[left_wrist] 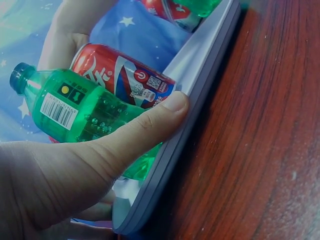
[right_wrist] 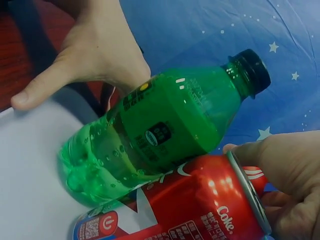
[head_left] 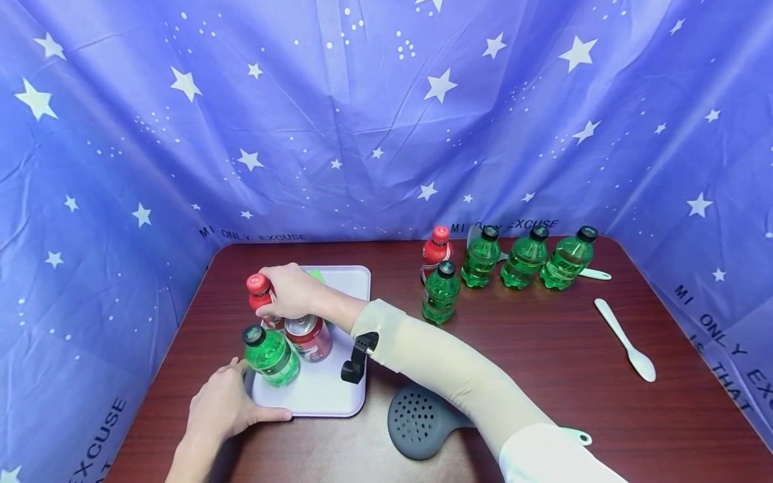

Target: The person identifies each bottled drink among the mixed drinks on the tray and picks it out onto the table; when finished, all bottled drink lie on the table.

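My right hand [head_left: 292,292] grips a red-capped cola bottle [head_left: 258,284] around its upper part, above the left side of a white tray [head_left: 341,392]. The bottle's lower part is hidden behind a red Coke can [head_left: 309,339]. In front of it, a green soda bottle [head_left: 272,355] with a black cap stands upright beside the can. My left hand [head_left: 220,402] holds the tray's near-left corner. Its thumb [left_wrist: 150,122] lies on the front rim in the left wrist view, with the other fingers at the left side.
Several green bottles [head_left: 481,258] and another red bottle [head_left: 437,251] stand at the back right. A grey slotted ladle [head_left: 417,422] lies partly under my right forearm. To the right is a white spoon [head_left: 625,339]. Something bright green [head_left: 317,275] shows behind my right wrist.
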`<state>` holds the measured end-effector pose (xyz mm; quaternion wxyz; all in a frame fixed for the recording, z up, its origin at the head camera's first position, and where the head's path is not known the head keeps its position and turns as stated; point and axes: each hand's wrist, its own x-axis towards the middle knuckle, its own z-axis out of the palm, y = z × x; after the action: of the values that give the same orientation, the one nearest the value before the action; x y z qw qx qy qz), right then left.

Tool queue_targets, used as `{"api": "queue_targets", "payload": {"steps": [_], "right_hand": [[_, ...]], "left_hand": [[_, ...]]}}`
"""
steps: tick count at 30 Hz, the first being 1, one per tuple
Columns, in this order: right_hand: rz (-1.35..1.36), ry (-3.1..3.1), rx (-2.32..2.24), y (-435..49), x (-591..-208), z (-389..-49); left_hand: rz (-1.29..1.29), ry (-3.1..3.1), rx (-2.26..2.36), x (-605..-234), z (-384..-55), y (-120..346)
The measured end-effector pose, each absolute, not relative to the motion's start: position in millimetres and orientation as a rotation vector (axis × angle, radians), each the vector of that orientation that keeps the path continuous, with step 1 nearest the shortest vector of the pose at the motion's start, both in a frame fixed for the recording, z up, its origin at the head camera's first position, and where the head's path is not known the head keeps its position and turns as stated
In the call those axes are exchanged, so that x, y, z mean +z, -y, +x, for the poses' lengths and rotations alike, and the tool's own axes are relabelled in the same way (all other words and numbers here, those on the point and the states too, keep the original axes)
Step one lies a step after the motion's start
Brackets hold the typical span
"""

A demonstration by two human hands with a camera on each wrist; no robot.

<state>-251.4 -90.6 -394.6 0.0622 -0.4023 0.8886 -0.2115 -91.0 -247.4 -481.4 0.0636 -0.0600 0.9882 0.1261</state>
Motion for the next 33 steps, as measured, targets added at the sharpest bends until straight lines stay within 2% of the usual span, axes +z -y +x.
{"api": "queue_targets", "payload": {"steps": [7, 25, 33], "right_hand": [[-1.198, -2.681, -0.703, 88.1, -389.3, -250.4], [-1.118, -2.646, -1.273, 55.5, -346.0, -249.6], [-1.203, -2.677, -1.315, 28.3, -328.6, -253.1]], "left_hand": [[-0.179, -2.993, 0.383, -481.0, -90.4, 247.0], [-0.194, -2.977, 0.399, -483.2, -89.0, 247.7], [-0.179, -2.985, 0.413, -482.3, -89.8, 247.5]]}}
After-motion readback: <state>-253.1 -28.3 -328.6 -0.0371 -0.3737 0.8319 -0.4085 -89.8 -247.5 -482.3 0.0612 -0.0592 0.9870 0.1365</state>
